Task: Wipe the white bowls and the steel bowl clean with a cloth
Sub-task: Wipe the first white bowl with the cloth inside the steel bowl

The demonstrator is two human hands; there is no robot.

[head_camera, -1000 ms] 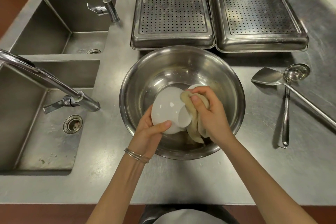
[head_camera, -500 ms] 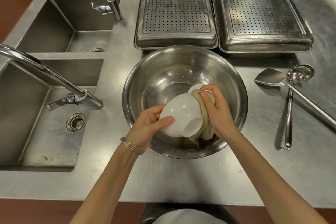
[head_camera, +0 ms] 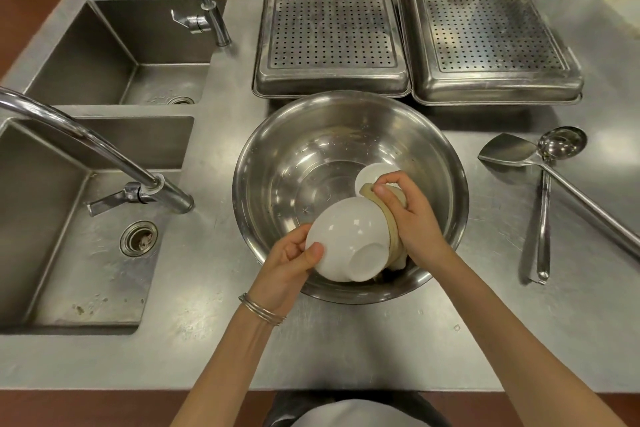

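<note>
The left hand (head_camera: 291, 258) gripped a white bowl (head_camera: 348, 239) tipped on its side above the steel mixing bowl (head_camera: 277, 149), foot towards the camera. The right hand (head_camera: 412, 218) was closed on a beige cloth (head_camera: 389, 222) pressed around the rim. A second white bowl (head_camera: 372, 174) lay inside the steel one. Best practice seemed to be turning the bowl steadily against the cloth, keeping the thumb firm on slippery porcelain.

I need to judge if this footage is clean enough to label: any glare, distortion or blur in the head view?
Head view: sharp overall, no motion blur on the left hand or right hand; bright glare patches inside the steel bowl and small highlights on the white bowl; wide-angle distortion bows the counter edges and sink walls; soft shadow under the ladle.
</note>
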